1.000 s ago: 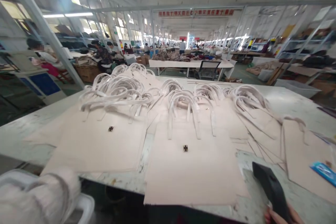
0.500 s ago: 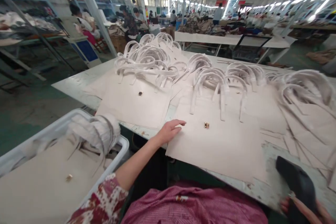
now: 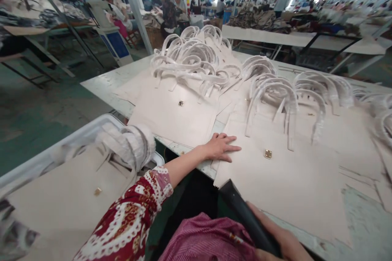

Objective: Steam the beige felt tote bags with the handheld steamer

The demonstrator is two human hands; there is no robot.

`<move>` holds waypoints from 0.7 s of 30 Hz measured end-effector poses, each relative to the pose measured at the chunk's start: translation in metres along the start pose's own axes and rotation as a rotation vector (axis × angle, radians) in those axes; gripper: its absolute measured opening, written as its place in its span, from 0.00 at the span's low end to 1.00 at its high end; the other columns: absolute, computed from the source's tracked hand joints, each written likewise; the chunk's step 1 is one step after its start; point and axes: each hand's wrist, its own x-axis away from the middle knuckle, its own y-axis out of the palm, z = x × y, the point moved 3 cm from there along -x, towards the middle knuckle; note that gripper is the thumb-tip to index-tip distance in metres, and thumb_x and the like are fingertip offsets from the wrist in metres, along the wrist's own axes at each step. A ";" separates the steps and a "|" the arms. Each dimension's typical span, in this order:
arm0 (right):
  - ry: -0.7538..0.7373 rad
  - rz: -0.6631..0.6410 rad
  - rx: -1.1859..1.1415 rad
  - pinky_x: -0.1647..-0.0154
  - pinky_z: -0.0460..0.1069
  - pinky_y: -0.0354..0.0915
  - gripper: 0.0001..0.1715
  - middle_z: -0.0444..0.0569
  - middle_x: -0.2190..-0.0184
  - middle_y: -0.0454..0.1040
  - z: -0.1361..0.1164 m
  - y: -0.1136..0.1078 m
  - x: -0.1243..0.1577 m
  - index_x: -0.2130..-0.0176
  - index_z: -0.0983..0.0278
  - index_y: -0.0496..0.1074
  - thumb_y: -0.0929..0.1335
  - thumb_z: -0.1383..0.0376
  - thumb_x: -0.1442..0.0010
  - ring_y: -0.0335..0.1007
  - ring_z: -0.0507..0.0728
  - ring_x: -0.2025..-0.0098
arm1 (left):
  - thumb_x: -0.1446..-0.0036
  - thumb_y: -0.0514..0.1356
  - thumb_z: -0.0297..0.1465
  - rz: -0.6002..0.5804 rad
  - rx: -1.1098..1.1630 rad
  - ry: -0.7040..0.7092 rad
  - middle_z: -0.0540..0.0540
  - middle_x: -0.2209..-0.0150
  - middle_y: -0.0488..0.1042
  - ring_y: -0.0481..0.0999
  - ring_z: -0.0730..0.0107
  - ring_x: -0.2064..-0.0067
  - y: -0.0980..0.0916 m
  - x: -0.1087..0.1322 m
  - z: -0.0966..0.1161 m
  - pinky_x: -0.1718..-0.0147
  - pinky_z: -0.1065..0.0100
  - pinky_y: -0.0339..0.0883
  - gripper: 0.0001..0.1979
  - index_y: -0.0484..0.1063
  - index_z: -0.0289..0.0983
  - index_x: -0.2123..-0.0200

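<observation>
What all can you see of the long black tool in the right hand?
The long, smooth, black, plastic-looking tool has a blunt far end and a faint sheen. It slants from that end toward the picture's lower right, its rear held in the right hand and partly hidden. In view, its far end overlaps the flat cream fabric-like panel by its near-left corner; whether they touch can't be told.

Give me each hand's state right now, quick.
Left hand: open, fingers spread, resting on the left edge of the beige bag piece.
Right hand: closed, holding the black tool.
</observation>
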 end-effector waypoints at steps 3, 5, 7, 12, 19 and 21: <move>-0.026 -0.071 -0.039 0.46 0.53 0.57 0.40 0.44 0.53 0.71 -0.015 0.014 -0.021 0.41 0.58 0.54 0.67 0.60 0.52 0.58 0.65 0.46 | 0.51 0.55 0.51 -0.025 0.020 0.007 0.49 0.39 0.46 0.51 0.50 0.47 -0.004 -0.003 -0.004 0.55 0.55 0.49 0.30 0.55 0.55 0.45; -0.039 -0.067 -0.054 0.48 0.54 0.59 0.40 0.44 0.55 0.73 -0.020 0.017 -0.032 0.41 0.57 0.54 0.67 0.61 0.52 0.61 0.65 0.48 | 0.51 0.55 0.51 -0.028 0.052 0.007 0.49 0.39 0.46 0.51 0.50 0.47 -0.004 -0.005 -0.006 0.55 0.55 0.50 0.30 0.55 0.55 0.45; -0.032 -0.062 -0.081 0.52 0.54 0.61 0.40 0.46 0.56 0.73 -0.027 0.016 -0.044 0.41 0.58 0.53 0.66 0.62 0.52 0.65 0.65 0.53 | 0.50 0.55 0.49 -0.032 0.107 0.004 0.49 0.39 0.46 0.52 0.50 0.47 -0.003 -0.008 -0.009 0.54 0.54 0.49 0.28 0.56 0.55 0.45; 0.032 -0.088 -0.259 0.74 0.48 0.64 0.38 0.44 0.71 0.73 -0.048 0.005 -0.078 0.40 0.59 0.50 0.64 0.64 0.49 0.68 0.55 0.75 | 0.42 0.49 0.39 -0.119 0.428 -0.050 0.51 0.39 0.48 0.52 0.55 0.44 -0.003 -0.019 -0.025 0.47 0.53 0.43 0.19 0.61 0.48 0.47; 0.119 -0.032 -0.224 0.74 0.47 0.62 0.38 0.42 0.75 0.72 -0.051 -0.024 -0.068 0.40 0.59 0.50 0.64 0.63 0.49 0.67 0.55 0.76 | 0.37 0.41 0.34 -0.212 0.644 0.046 0.49 0.42 0.57 0.54 0.75 0.42 -0.020 -0.033 -0.050 0.44 0.73 0.44 0.21 0.58 0.34 0.45; 0.033 -0.077 -0.187 0.58 0.50 0.61 0.36 0.46 0.60 0.72 -0.061 -0.025 -0.062 0.43 0.60 0.58 0.65 0.64 0.52 0.67 0.59 0.60 | 0.38 0.43 0.35 -0.230 0.653 0.038 0.51 0.42 0.57 0.53 0.75 0.42 -0.020 -0.035 -0.052 0.43 0.72 0.44 0.20 0.59 0.36 0.45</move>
